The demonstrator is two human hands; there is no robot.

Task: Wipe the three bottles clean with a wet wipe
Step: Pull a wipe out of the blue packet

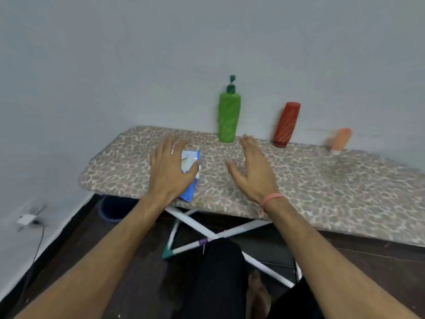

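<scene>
Just in front of the green bottle (pixel 229 117), the wipe packet (pixel 192 173) was covered by the flat left hand (pixel 171 171); the right hand (pixel 251 171) hovered open, empty. To its right, the red bottle (pixel 286 124) and orange bottle (pixel 340 140) stood seemingly unwiped.

1. A plain pale grey-blue wall (pixel 207 42) fills the upper half of the view, evenly lit.
2. An ironing board (pixel 322 192) with a leopard-print cover stands against it, serving as the worktop.
3. Its white crossed legs (pixel 230 233) stand on a dark brown floor (pixel 368 272).
4. At lower left, a white plug (pixel 26 219) with a dark cable sits by the wall.
5. A dark blue bucket (pixel 112 208) sits under the board's end.
</scene>
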